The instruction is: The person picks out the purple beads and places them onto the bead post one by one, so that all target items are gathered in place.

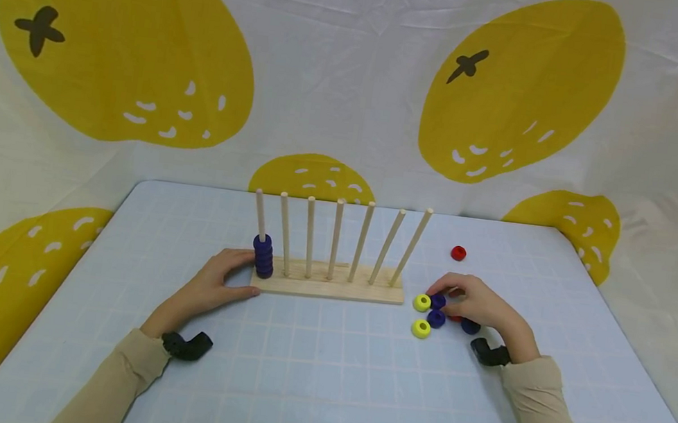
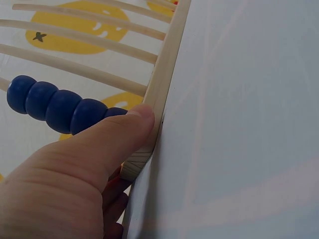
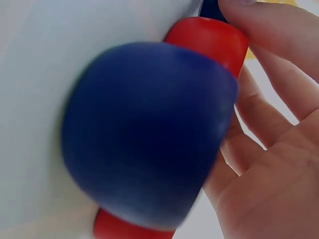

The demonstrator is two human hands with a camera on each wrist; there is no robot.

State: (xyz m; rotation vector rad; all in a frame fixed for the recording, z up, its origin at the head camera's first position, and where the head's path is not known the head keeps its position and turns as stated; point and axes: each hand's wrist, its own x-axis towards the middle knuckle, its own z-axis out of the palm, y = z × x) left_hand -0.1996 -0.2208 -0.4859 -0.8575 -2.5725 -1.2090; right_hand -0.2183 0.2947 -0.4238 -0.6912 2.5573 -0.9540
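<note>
Lying nearest, right: yellow ring bead (image 1: 418,333) | left hand (image 1: 208,292) clamped on left end of wooden peg rack (image 1: 329,293), centre | right hand (image 1: 480,303), well apart from left, pinching loose blue bead (image 1: 438,302) right of rack | stacked blue beads (image 1: 263,259) on leftmost peg (image 1: 260,214) | red bead (image 1: 458,256), far right

- My right hand (image 3: 279,134) takes up the right side, palm in sight and fingers bent toward the top.
- A big blue bead (image 3: 149,134) fills the middle, slightly blurred, on the near side of my fingers.
- Behind its upper edge sits a red bead (image 3: 209,40), partly hidden.
- A second red bead (image 3: 127,226) shows below, cut by the frame.
- At the top, beside my thumb, is a dark blue piece (image 3: 212,10); whether I pinch it, I cannot tell.
- Pale tabletop (image 3: 35,99) lies left.
</note>
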